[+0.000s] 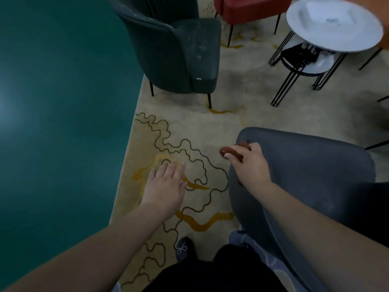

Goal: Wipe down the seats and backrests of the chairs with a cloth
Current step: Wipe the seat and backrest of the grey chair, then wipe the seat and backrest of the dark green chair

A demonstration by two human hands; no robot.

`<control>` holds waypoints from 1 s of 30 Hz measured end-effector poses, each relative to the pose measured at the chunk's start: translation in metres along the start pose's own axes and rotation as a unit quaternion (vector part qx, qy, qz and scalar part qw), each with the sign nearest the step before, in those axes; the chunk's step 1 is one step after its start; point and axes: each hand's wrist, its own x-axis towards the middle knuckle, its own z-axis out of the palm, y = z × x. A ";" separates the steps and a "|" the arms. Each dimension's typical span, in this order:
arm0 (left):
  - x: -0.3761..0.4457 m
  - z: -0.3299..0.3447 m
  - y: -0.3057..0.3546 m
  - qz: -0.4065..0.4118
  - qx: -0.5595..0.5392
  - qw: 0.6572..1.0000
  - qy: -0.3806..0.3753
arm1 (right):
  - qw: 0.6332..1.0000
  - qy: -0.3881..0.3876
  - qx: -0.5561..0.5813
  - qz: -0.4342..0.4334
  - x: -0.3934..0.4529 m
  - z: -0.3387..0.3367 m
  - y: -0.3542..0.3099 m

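Observation:
A grey chair stands at the lower right, seen from above and behind its curved backrest. My right hand grips a brown cloth pressed against the top left edge of that backrest. My left hand hovers over the rug to the left of the chair, fingers spread, holding nothing. A dark green chair with a dusty seat stands further back at the upper middle. A red chair shows partly at the top edge.
A round white side table on black wire legs stands at the upper right. A beige rug with wavy lines lies under the chairs. Teal floor fills the left. My dark shoe shows at the bottom.

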 end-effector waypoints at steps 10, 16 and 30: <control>0.065 -0.036 -0.047 0.018 0.014 1.000 0.003 | 0.999 0.010 -0.010 0.043 0.051 0.022 -0.046; 0.138 -0.059 -0.053 0.017 0.021 1.000 -0.009 | 0.999 -0.001 0.008 0.049 0.121 0.023 -0.046; 0.293 -0.119 -0.048 0.052 0.035 0.998 -0.009 | 0.997 0.006 0.013 0.070 0.263 -0.003 -0.048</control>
